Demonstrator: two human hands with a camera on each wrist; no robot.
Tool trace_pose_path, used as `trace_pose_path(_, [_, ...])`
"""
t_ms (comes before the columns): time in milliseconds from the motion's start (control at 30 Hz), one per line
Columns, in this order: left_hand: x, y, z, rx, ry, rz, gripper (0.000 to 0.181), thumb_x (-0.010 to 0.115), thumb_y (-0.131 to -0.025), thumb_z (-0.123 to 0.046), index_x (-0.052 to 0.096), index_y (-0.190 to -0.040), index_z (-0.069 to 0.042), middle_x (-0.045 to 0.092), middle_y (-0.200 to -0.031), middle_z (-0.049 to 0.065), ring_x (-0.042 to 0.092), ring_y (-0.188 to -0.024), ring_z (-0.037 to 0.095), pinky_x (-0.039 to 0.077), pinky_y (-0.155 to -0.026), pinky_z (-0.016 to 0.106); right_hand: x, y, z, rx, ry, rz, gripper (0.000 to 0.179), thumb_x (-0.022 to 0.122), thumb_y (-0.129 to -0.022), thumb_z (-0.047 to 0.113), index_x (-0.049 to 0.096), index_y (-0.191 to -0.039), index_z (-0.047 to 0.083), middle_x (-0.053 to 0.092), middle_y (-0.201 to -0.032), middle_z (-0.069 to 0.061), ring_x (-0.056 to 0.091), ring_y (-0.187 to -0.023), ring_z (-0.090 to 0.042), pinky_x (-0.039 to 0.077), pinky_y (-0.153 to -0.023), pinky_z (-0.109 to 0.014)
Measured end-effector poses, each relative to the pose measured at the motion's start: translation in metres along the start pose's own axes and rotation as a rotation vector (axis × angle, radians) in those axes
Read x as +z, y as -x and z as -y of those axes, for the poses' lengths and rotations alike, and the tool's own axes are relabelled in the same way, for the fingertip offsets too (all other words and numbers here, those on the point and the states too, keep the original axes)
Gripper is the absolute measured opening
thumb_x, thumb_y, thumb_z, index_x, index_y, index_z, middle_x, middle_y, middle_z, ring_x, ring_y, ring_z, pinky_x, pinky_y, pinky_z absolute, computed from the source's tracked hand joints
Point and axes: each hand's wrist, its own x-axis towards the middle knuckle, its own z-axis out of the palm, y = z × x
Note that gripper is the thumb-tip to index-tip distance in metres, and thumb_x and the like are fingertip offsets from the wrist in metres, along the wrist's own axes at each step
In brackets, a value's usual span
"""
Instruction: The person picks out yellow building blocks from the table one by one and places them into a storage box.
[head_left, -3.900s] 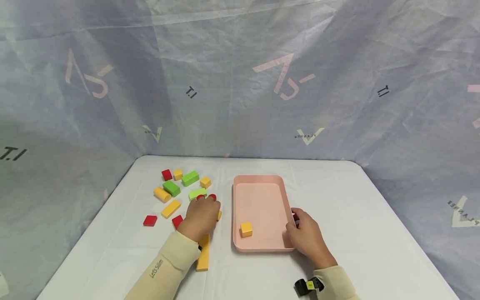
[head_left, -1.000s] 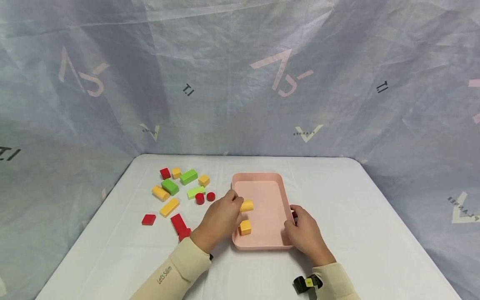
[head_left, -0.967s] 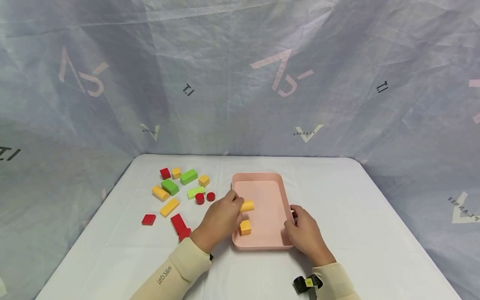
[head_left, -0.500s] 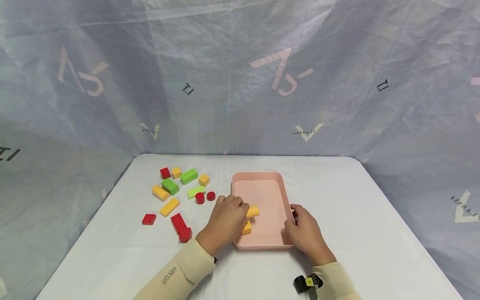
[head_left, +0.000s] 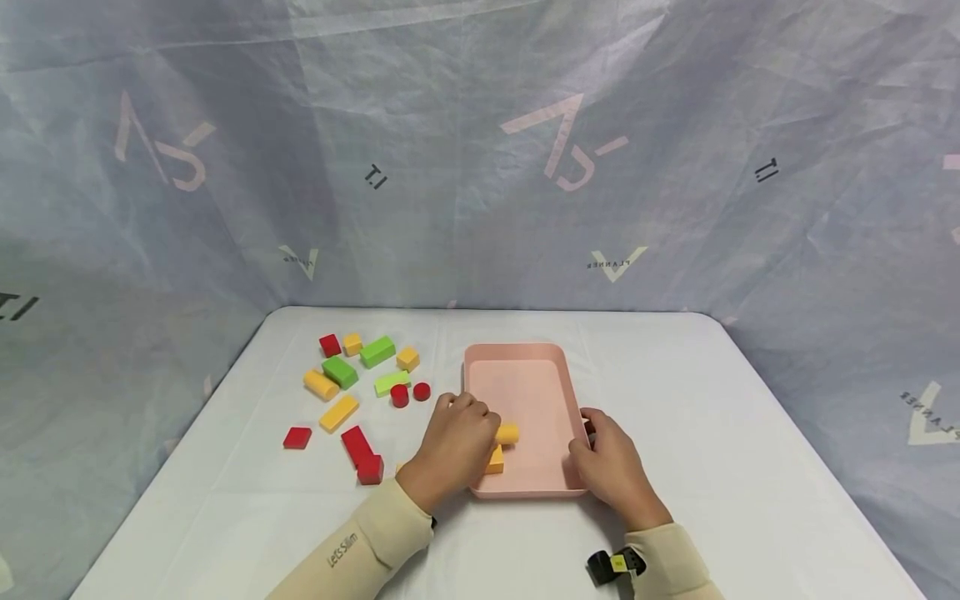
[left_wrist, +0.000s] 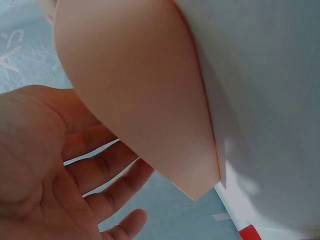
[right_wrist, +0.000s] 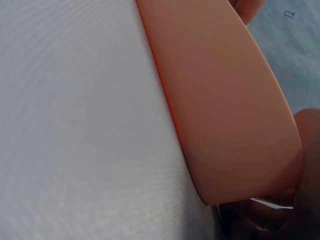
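Note:
My left hand (head_left: 459, 437) reaches over the left rim of a pink tray (head_left: 525, 379). It holds a yellow cylinder block (head_left: 507, 433) low inside, the block's end sticking out past the fingers. Just nearer, partly covered by that hand, sits a yellow cube (head_left: 496, 460). In the left wrist view the trailing fingers (left_wrist: 107, 167) hang loosely outside the tray wall (left_wrist: 135, 90), while thumb and index tips are hidden behind it. My right hand (head_left: 611, 467) grips the tray's right rim near its front corner, thumb inside and fingers outside.
Left of the tray lie several loose blocks: green blocks (head_left: 340, 372), a yellow cylinder (head_left: 321, 384), a yellow bar (head_left: 339, 413), red cylinders (head_left: 399, 396), a red cube (head_left: 370, 470) and a flat red block (head_left: 297, 437). A black wrist device (head_left: 615, 567) is on the right wrist.
My left hand has moved from the loose blocks into the tray, bringing the yellow cylinder block, which has since come lower and nearer the cube. The right hand keeps its grip on the rim.

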Motion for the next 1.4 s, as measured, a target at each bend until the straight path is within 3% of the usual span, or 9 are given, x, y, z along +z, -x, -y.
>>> trace_pose_path(400, [0.0012, 0.0006, -0.0007, -0.007, -0.001, 0.033, 0.009, 0.078, -0.089, -0.025, 0.078, -0.096, -0.02, 0.074, -0.09, -0.004, 0.059, -0.086, 0.019, 0.045, -0.085, 0.043, 0.0001, -0.0003, 0.0007, -0.003, 0.012, -0.004, 0.052, 0.055, -0.094, 0.017, 0.053, -0.145, 0.005, 0.067, -0.115, -0.01, 0.063, -0.096, -0.022, 0.052, -0.085, -0.04])
trace_pose_path(767, [0.0002, 0.0021, -0.0004, 0.007, -0.021, 0.07, 0.013, 0.077, -0.088, -0.014, 0.079, -0.101, -0.019, 0.074, -0.094, -0.003, 0.061, -0.09, 0.02, 0.047, -0.094, 0.048, 0.0, 0.0002, 0.001, -0.009, 0.005, -0.003, 0.052, 0.056, -0.093, 0.017, 0.054, -0.144, 0.005, 0.067, -0.115, -0.01, 0.063, -0.096, -0.022, 0.052, -0.085, -0.04])
trace_pose_path(1133, [-0.0011, 0.002, 0.0001, 0.005, -0.025, 0.103, 0.015, 0.078, -0.087, -0.014, 0.078, -0.102, -0.018, 0.073, -0.093, -0.003, 0.063, -0.086, 0.021, 0.047, -0.092, 0.047, -0.0021, 0.002, 0.0041, -0.01, 0.003, 0.003, 0.052, 0.056, -0.094, 0.015, 0.054, -0.144, 0.004, 0.067, -0.113, -0.01, 0.063, -0.095, -0.021, 0.052, -0.082, -0.038])
trace_pose_path(1400, [-0.0012, 0.0016, 0.0012, -0.008, 0.008, 0.135, 0.013, 0.076, -0.09, -0.014, 0.078, -0.103, -0.018, 0.074, -0.095, -0.002, 0.064, -0.088, 0.021, 0.046, -0.1, 0.053, -0.0019, 0.0021, 0.0031, -0.003, 0.013, 0.002, 0.052, 0.055, -0.094, 0.015, 0.053, -0.145, 0.005, 0.067, -0.115, -0.01, 0.064, -0.096, -0.021, 0.052, -0.084, -0.039])
